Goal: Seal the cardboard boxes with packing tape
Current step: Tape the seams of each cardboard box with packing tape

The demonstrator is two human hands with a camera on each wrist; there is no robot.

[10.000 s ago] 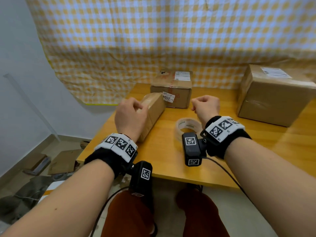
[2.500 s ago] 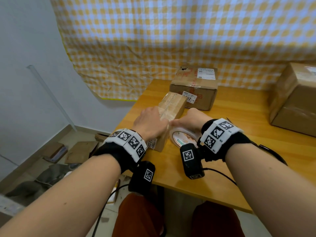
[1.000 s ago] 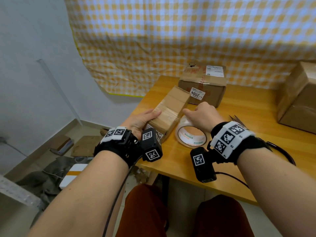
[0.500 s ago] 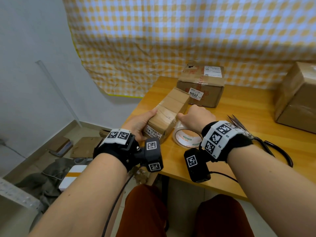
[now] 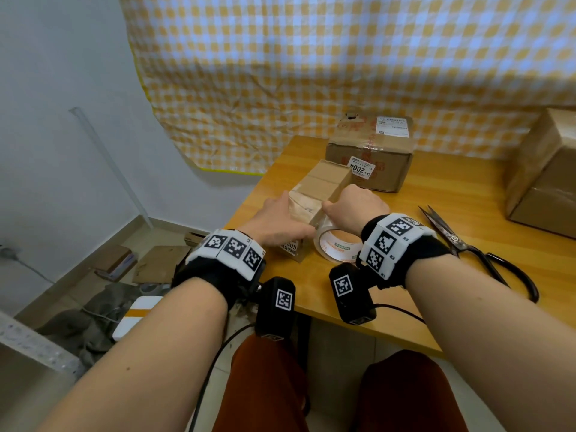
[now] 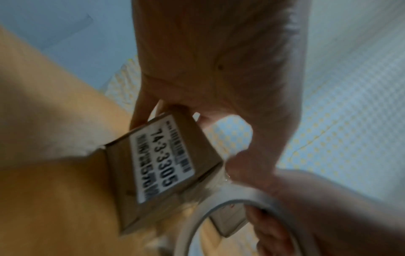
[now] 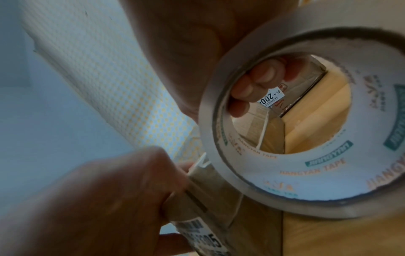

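The narrow cardboard box lies at the left edge of the desk, long axis pointing away. Its near end is clasped by the left grip; the right grip, grasping the tape roll, abuts its right side.

Labelled small box on the wooden table, left hand over its top, tape roll just beside.

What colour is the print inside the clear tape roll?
Teal and orange on its white cardboard core; best in the right wrist view.

Big box cropped at right, label partly hidden
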